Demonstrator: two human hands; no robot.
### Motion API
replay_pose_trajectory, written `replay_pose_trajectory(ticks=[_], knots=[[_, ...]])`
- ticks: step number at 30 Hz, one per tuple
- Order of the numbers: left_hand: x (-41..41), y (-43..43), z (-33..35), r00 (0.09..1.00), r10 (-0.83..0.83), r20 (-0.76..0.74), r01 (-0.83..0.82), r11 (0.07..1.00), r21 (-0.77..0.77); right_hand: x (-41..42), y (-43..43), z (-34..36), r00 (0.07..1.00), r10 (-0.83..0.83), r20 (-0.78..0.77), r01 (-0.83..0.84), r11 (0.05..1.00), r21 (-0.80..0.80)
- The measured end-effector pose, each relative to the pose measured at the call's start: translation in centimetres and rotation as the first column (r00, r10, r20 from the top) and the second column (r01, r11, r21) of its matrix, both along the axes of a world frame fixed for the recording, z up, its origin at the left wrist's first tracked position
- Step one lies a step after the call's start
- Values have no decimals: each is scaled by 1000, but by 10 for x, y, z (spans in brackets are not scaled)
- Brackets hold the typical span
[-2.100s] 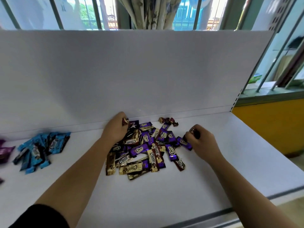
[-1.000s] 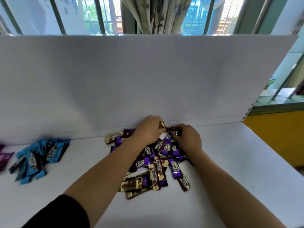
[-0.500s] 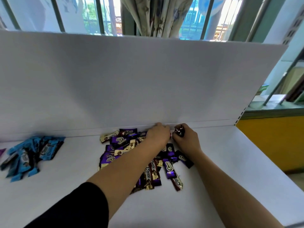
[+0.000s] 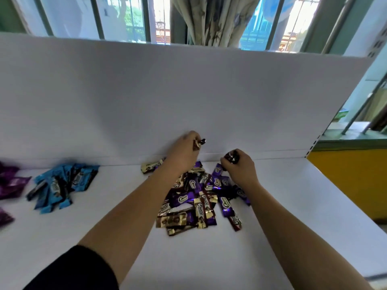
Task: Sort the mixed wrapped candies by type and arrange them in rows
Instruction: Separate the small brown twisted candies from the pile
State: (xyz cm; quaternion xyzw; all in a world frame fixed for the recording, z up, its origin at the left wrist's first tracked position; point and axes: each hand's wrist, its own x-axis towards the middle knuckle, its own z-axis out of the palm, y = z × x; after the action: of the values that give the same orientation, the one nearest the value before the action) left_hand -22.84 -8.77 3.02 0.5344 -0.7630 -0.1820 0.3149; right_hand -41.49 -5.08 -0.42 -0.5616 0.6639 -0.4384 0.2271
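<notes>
A mixed pile of purple, gold and dark red wrapped candies (image 4: 201, 201) lies in the middle of the white shelf (image 4: 293, 206). My left hand (image 4: 184, 153) is raised above the pile's far edge and pinches small dark candies (image 4: 199, 143) near the back panel. My right hand (image 4: 238, 168) hovers over the pile's right side, fingers curled round a dark wrapped candy (image 4: 231, 158). A single gold candy (image 4: 150, 166) lies at the pile's far left.
A heap of blue wrapped candies (image 4: 62, 183) sits at the left. Purple candies (image 4: 10, 183) show at the far left edge. A white back panel (image 4: 188, 97) rises behind the shelf. The shelf's right edge drops off beside a yellow wall (image 4: 351, 178).
Both hands have lifted off the pile's far edge, each carrying dark candies. The left hand rose toward the back panel and the two hands moved apart.
</notes>
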Motion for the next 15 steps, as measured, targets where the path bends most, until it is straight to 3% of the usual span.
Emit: replay_pose_trajectory(ticks=[2,5,11,15], knots=[[32,3,-4,996,92,-14,-92,996,-7,12,1,4,999,36,-14,-36,999,0],[72,6,-21,976,201,82,-204,978,36,33,4,3,997,80,22,-80,997,-12],[73,3,-46,927,212,309,-243,968,67,55,11,-16,984,153,-88,-155,988,-20],[60,-6,-47,829,275,487,-333,942,35,55,14,-17,970,181,-161,-191,980,-50]])
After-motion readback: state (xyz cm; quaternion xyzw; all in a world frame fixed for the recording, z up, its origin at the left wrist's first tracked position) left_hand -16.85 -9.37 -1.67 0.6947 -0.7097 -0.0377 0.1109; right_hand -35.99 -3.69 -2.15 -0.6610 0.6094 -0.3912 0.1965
